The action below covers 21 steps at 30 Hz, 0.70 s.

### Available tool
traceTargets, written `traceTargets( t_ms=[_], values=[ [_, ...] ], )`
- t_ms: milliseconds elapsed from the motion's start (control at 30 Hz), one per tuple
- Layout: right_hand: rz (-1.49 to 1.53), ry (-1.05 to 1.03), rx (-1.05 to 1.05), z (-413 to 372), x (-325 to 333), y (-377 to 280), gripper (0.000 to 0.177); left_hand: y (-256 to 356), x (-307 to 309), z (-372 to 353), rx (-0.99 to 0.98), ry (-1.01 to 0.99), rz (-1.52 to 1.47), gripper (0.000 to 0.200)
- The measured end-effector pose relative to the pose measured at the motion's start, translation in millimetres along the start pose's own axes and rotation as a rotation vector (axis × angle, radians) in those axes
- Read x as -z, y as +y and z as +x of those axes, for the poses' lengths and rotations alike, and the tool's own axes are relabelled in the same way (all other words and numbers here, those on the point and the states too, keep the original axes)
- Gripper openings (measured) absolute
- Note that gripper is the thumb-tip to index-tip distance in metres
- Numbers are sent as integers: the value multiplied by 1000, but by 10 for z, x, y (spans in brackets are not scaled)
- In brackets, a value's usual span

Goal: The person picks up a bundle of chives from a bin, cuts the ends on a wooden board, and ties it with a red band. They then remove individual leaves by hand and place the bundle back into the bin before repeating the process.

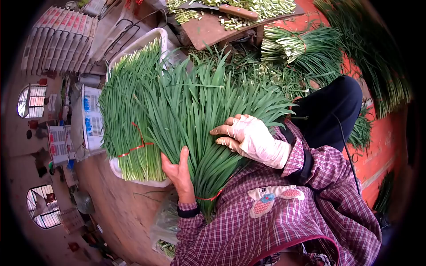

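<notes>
A big bunch of garlic chives (202,119) lies across the lap, its leaves fanning upward and to the right. A red tie (211,196) circles its lower end. My bare left hand (179,174) rests against the left side of the bunch, thumb and forefinger spread apart; the other fingers are partly hidden. My right hand (255,139), in a thin whitish glove, lies on the leaves from the right with fingers apart. Left of the bunch, more chives (128,106) fill a white crate (116,169), with a red tie (137,144) across them.
A board (202,33) at the top holds chopped stems and a wooden-handled knife (238,12). Tied chives (306,46) and loose leaves lie on the orange-red floor (377,155). A clear plastic bag (166,221) sits by my left sleeve. Stacked cartons (60,40) stand upper left.
</notes>
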State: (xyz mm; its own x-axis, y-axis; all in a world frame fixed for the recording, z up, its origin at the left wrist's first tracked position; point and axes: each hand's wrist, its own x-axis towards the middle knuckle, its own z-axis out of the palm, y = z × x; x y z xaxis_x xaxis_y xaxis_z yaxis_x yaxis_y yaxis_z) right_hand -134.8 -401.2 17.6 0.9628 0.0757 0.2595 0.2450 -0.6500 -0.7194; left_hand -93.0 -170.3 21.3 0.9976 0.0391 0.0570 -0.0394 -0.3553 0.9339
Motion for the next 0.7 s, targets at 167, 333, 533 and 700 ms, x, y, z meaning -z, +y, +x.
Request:
traceTargets(
  t_ms=[167, 333, 533, 700],
  values=[
    [409, 207, -70, 157, -40, 82, 11, 62, -30, -42, -21, 38, 74, 44],
    [608, 164, -326, 359, 41, 49, 15, 110, -59, -72, -64, 67, 141, 47],
    [759, 165, -279, 459, -66, 176, 23, 158, -60, -96, -31, 52, 192, 51],
    [645, 135, -328, 486, -23, 91, 20, 208, -103, -101, -50, 68, 124, 47]
  ],
)
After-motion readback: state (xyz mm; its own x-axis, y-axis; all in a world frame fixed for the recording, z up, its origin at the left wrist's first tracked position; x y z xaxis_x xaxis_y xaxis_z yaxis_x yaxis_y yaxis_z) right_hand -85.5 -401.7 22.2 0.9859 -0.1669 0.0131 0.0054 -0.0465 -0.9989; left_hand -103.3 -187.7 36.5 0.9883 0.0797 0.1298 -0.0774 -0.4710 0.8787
